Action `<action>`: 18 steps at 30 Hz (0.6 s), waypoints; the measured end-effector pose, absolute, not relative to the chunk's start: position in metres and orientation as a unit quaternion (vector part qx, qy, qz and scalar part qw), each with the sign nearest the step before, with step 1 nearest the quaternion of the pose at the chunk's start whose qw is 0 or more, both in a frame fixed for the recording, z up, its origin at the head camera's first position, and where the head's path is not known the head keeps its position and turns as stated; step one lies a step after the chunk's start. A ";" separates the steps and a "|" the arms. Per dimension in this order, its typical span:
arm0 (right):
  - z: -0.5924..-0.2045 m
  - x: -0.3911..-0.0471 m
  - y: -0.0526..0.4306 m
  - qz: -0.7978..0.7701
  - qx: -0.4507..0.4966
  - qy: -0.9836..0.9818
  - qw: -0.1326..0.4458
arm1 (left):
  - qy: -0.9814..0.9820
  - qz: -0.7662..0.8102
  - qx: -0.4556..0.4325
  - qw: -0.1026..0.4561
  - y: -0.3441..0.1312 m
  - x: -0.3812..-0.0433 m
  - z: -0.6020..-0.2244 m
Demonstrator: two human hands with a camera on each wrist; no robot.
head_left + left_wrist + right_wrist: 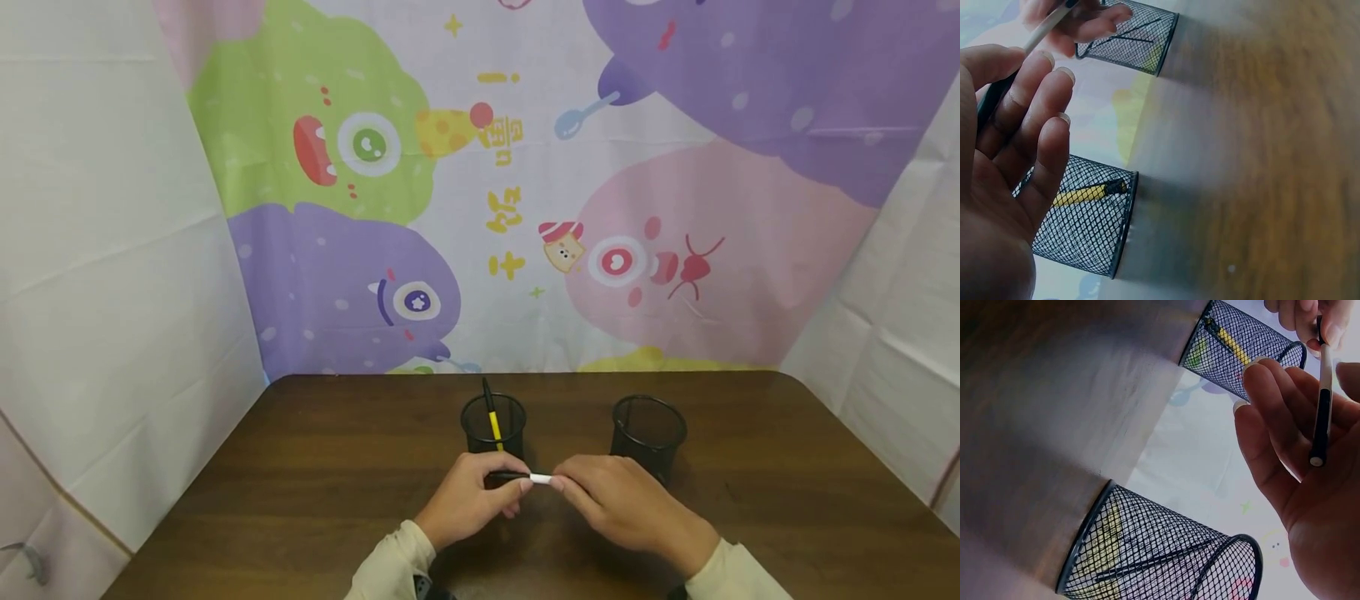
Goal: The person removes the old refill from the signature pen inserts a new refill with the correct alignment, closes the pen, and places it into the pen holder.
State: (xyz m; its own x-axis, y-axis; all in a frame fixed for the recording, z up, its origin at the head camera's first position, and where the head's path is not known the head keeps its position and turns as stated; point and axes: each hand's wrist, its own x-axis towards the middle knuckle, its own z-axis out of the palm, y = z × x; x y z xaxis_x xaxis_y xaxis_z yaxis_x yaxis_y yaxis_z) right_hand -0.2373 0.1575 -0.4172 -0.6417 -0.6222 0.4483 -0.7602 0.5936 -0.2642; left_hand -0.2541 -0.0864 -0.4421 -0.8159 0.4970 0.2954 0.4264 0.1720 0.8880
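A black-and-white pen (540, 478) is held level between both hands, in front of the two mesh cups. My left hand (474, 493) pinches its left black part between thumb and fingers. The thumb and fingertips of my right hand (633, 507) grip the other end, and in the right wrist view the pen's dark end (1319, 428) runs over that palm. Just beyond my left hand stands the left black mesh cup (513, 440), with a yellow-and-black pen (494, 425) leaning in it. The right mesh cup (660, 443) stands behind my right hand, which overlaps its lower part.
Both cups stand upright on a dark brown wooden table (337, 467). A cloth with cartoon monsters (360, 283) hangs along the table's back edge. White cloth walls (112, 250) rise at the left and right sides.
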 end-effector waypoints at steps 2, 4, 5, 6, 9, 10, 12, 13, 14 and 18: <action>-0.416 -0.238 0.157 0.220 0.392 -0.880 0.154 | 0.762 0.571 0.305 0.030 -0.087 -0.254 -0.442; -0.416 -0.238 0.157 0.218 0.391 -0.880 0.155 | 0.761 0.572 0.306 0.030 -0.087 -0.255 -0.442; -0.416 -0.238 0.157 0.218 0.392 -0.880 0.156 | 0.761 0.572 0.306 0.030 -0.087 -0.255 -0.442; -0.416 -0.238 0.157 0.218 0.391 -0.880 0.157 | 0.761 0.572 0.305 0.030 -0.087 -0.255 -0.442; -0.416 -0.239 0.157 0.218 0.389 -0.880 0.159 | 0.765 0.570 0.299 0.031 -0.087 -0.256 -0.443; -0.416 -0.238 0.157 0.219 0.389 -0.881 0.159 | 0.766 0.569 0.298 0.032 -0.087 -0.256 -0.444; -0.415 -0.238 0.157 0.223 0.387 -0.881 0.155 | 0.769 0.566 0.296 0.032 -0.086 -0.255 -0.443; -0.415 -0.238 0.157 0.225 0.386 -0.881 0.153 | 0.771 0.564 0.294 0.032 -0.086 -0.254 -0.442; -0.415 -0.238 0.157 0.226 0.385 -0.882 0.151 | 0.772 0.563 0.294 0.032 -0.085 -0.253 -0.440; -0.415 -0.238 0.158 0.230 0.385 -0.880 0.155 | 0.771 0.564 0.295 0.028 -0.084 -0.244 -0.426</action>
